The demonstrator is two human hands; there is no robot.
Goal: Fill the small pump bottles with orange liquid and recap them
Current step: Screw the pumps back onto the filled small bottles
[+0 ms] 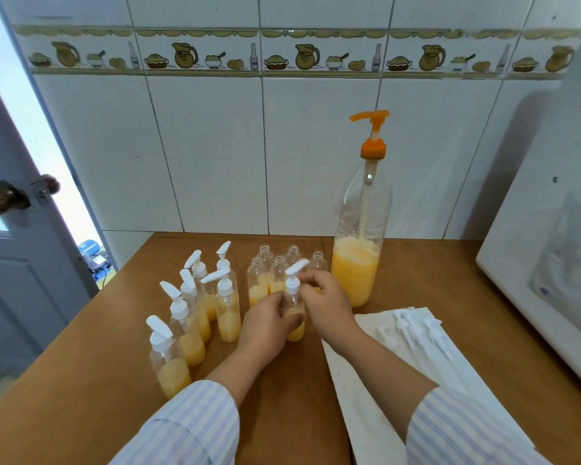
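Landmark is the big pump bottle (359, 243), about a third full of orange liquid, standing at the back of the wooden table (88, 380). Far left of it, six capped small bottles (195, 317). Nearer its left, five uncapped bottles (275, 273). Just in front-left of it, left hand (265, 327) grips a small bottle (296, 325); right hand (326, 303) pinches its white pump cap (294, 280). Front-right of it, loose pump caps (416, 333) on white paper (359, 391).

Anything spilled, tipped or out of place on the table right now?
Nothing stands out. The capped bottles and the uncapped bottles stand upright, and no liquid shows on the table. The spare pumps lie on the white cloth.
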